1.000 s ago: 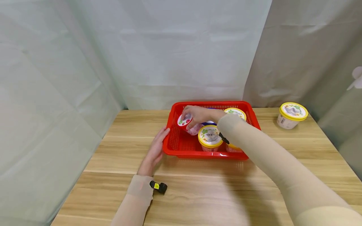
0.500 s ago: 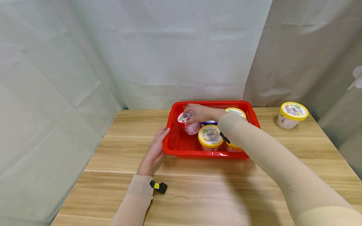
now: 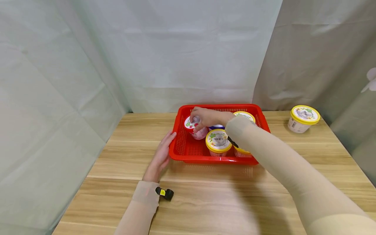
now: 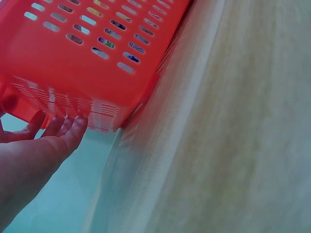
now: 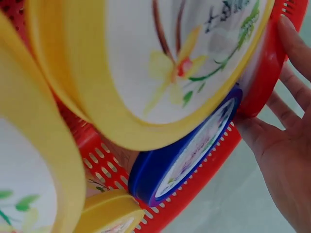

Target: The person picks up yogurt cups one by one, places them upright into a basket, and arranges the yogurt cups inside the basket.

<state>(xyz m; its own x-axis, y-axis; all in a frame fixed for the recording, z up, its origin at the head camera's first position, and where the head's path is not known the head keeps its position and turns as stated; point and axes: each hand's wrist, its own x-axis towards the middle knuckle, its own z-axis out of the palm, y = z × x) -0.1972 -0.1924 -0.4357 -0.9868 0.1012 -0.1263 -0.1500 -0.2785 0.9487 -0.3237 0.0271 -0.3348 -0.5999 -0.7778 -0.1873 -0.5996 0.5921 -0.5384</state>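
A red plastic basket (image 3: 192,160) sits on the wooden table, holding several lidded tubs. My left hand (image 3: 161,155) holds its left end by the rim; in the left wrist view the fingers (image 4: 80,121) lie against the end wall. Inside the back left corner stands a red-lidded tub (image 3: 201,133), its lid printed with red fruit. My right hand (image 3: 205,117) reaches over the basket and grips this tub from above, fingers and thumb at opposite sides of the red lid (image 5: 260,82). Right beside it stands a blue-lidded tub (image 3: 216,127), partly hidden by the hand.
Inside the basket are yellow-lidded tubs: one at the front (image 3: 218,141), one at the back right (image 3: 245,115) and one partly under the right forearm (image 3: 242,152). Another yellow-lidded tub (image 3: 304,119) stands on the table at right. Pale curtains (image 3: 191,49) hang behind.
The red-lidded tub, tilted under my right hand a second ago, has settled into a more upright stance in the basket's back left corner. My left hand stays at the rim.
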